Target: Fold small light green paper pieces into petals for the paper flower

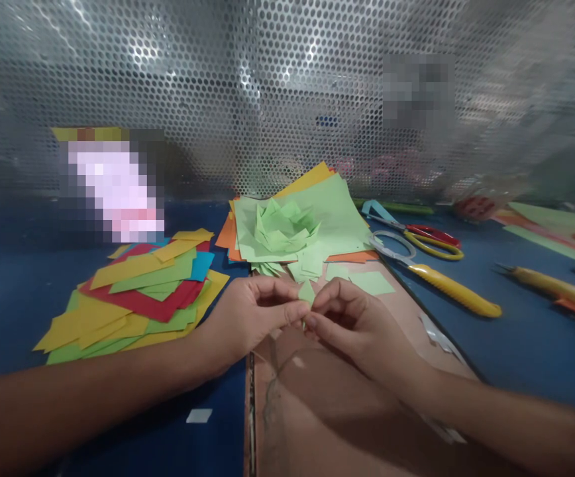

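Between both hands, over the brown board (317, 397), is a small folded piece of light green paper (307, 292) with a pointed top. My left hand (255, 311) pinches it from the left with thumb and fingers. From the right, my right hand (354, 318) pinches its lower edge. The fingers hide the lower part of the fold. Just beyond my hands lie small green paper pieces (312, 264) and a flat green rectangle (374, 283). Behind them a green folded-paper flower (287, 228) rests on a stack of green sheets (344, 218).
To the left is a heap of coloured paper strips (158, 291) on the blue surface (218, 437). At the right lie scissors (431, 240), a yellow-handled tool with a metal ring (451, 288) and a yellow tool (556, 291). A perforated metal screen (267, 86) stands behind.
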Demonstrator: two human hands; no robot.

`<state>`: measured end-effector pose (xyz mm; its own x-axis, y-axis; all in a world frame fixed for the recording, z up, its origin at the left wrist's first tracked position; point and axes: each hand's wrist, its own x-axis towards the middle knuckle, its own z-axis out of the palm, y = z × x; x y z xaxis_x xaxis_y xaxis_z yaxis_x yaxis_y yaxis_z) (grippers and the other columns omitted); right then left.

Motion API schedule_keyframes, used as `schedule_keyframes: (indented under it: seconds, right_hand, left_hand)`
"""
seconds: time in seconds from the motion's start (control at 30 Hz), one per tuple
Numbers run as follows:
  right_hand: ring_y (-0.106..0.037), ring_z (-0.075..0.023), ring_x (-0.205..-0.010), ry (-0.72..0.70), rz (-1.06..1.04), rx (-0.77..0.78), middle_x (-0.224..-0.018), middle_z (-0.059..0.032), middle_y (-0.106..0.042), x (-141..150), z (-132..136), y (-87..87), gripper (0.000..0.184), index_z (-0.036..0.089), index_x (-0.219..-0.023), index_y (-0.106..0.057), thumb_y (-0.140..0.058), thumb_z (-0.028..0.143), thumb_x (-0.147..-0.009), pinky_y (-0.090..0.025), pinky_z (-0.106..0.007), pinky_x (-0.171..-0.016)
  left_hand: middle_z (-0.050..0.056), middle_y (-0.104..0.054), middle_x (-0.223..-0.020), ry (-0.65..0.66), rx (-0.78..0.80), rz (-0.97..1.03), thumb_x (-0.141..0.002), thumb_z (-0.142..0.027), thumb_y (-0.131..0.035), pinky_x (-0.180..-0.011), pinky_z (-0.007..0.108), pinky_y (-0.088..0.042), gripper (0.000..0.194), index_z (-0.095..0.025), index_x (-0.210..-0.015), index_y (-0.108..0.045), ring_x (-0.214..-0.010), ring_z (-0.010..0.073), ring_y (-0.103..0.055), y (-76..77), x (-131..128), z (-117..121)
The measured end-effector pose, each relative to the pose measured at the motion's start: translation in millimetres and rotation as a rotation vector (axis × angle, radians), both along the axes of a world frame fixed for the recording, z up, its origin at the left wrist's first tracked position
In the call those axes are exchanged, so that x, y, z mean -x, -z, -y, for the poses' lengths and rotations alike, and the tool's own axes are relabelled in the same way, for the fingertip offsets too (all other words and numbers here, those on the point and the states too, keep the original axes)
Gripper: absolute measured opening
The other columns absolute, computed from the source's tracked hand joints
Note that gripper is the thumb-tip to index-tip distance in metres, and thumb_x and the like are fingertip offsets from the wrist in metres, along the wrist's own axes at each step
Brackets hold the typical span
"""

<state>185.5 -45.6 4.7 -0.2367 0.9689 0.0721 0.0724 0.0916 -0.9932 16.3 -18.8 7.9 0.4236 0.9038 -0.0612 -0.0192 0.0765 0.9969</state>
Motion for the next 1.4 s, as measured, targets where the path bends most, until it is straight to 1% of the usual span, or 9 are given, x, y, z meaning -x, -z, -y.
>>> schedule_keyframes:
  seconds: [0.1, 0.2, 0.33, 0.47, 0.6, 0.73, 0.9, 1.1, 1.4]
  right_hand:
    - [-0.057, -0.0085, -0.061, -0.026, -0.009, 0.022, -0.069, 0.0013, -0.062, 0.2, 0.0, 0.2, 0.024, 0.018, -0.076, -0.052, -0.070, 0.034, -0.074, -0.046, -0.020, -0.056]
    - [-0.056, -0.0086, -0.060, -0.038, -0.025, 0.063, -0.067, 0.0017, -0.061, -0.5, -1.0, 1.0, 0.026, 0.018, -0.077, -0.053, -0.069, 0.037, -0.074, -0.046, -0.021, -0.058]
    - [-0.053, -0.0084, -0.058, -0.018, -0.021, 0.056, -0.062, 0.0026, -0.058, -2.6, -2.7, 2.5, 0.025, 0.017, -0.074, -0.056, -0.069, 0.039, -0.074, -0.044, -0.021, -0.057]
    - [-0.049, -0.0075, -0.058, 0.019, -0.020, 0.066, -0.064, 0.0029, -0.056, -4.5, -4.1, 3.4, 0.025, 0.016, -0.070, -0.057, -0.072, 0.037, -0.071, -0.039, -0.020, -0.054]
    - [-0.047, -0.0070, -0.057, 0.058, -0.033, 0.076, -0.061, 0.0036, -0.055, -4.3, -4.9, 2.5, 0.025, 0.016, -0.069, -0.058, -0.073, 0.037, -0.070, -0.037, -0.020, -0.054]
    - [-0.049, -0.0085, -0.057, 0.079, -0.011, 0.056, -0.061, 0.0022, -0.057, -3.4, -4.2, 1.4, 0.027, 0.016, -0.064, -0.057, -0.072, 0.038, -0.069, -0.039, -0.021, -0.054]
    - [-0.051, -0.0094, -0.058, 0.067, 0.006, 0.035, -0.062, 0.0012, -0.059, -4.7, -2.0, 1.8, 0.025, 0.017, -0.065, -0.056, -0.070, 0.037, -0.072, -0.042, -0.022, -0.057]
    - [-0.054, -0.0097, -0.059, 0.026, -0.011, 0.044, -0.062, 0.0014, -0.059, -4.9, -2.1, 2.9, 0.027, 0.018, -0.064, -0.053, -0.069, 0.038, -0.074, -0.043, -0.022, -0.057]
    - [-0.054, -0.0084, -0.059, -0.038, -0.044, 0.055, -0.063, 0.0016, -0.060, -7.4, -2.7, 4.2, 0.022, 0.017, -0.065, -0.057, -0.068, 0.033, -0.076, -0.044, -0.021, -0.059]
  left_hand:
    - [-0.004, -0.057, -0.054, 0.011, 0.018, 0.007, -0.070, -0.024, -0.071, -0.050, 0.017, -0.040, 0.017, -0.013, -0.066, -0.059, -0.048, 0.0056, -0.050, 0.1, 0.1, -0.5]
    - [-0.006, -0.056, -0.053, 0.021, 0.017, 0.023, -0.071, -0.022, -0.071, -0.050, 0.016, -0.039, 0.016, -0.013, -0.065, -0.058, -0.047, 0.0041, -0.047, 1.8, 1.3, -2.5]
    - [-0.004, -0.058, -0.055, 0.054, -0.016, -0.021, -0.070, -0.026, -0.072, -0.051, 0.017, -0.040, 0.017, -0.013, -0.067, -0.061, -0.049, 0.0051, -0.049, 3.9, 2.9, -4.8]
    - [0.001, -0.064, -0.061, 0.053, 0.015, -0.081, -0.070, -0.034, -0.072, -0.053, 0.020, -0.046, 0.023, -0.012, -0.074, -0.066, -0.053, 0.0093, -0.056, 0.8, 2.7, -3.8]
    - [0.004, -0.068, -0.067, 0.063, 0.017, -0.065, -0.072, -0.036, -0.070, -0.059, 0.022, -0.051, 0.025, -0.012, -0.082, -0.068, -0.059, 0.0119, -0.061, -1.6, 2.8, -2.6]
    - [0.003, -0.068, -0.068, 0.072, 0.005, -0.055, -0.073, -0.035, -0.070, -0.060, 0.022, -0.051, 0.025, -0.013, -0.084, -0.068, -0.060, 0.0114, -0.061, 1.5, 4.0, -3.2]
    - [0.001, -0.067, -0.068, 0.090, -0.007, -0.051, -0.075, -0.032, -0.069, -0.060, 0.019, -0.049, 0.023, -0.014, -0.089, -0.069, -0.059, 0.0083, -0.058, 5.2, 6.5, -2.7]
    - [0.000, -0.065, -0.065, 0.086, 0.004, -0.070, -0.074, -0.030, -0.070, -0.058, 0.018, -0.046, 0.019, -0.014, -0.082, -0.068, -0.056, 0.0075, -0.055, 3.0, 5.8, -2.2]
    - [-0.002, -0.061, -0.057, 0.059, 0.061, -0.090, -0.071, -0.028, -0.070, -0.053, 0.017, -0.043, 0.016, -0.013, -0.074, -0.066, -0.051, 0.0064, -0.052, -2.9, 4.2, -0.8]
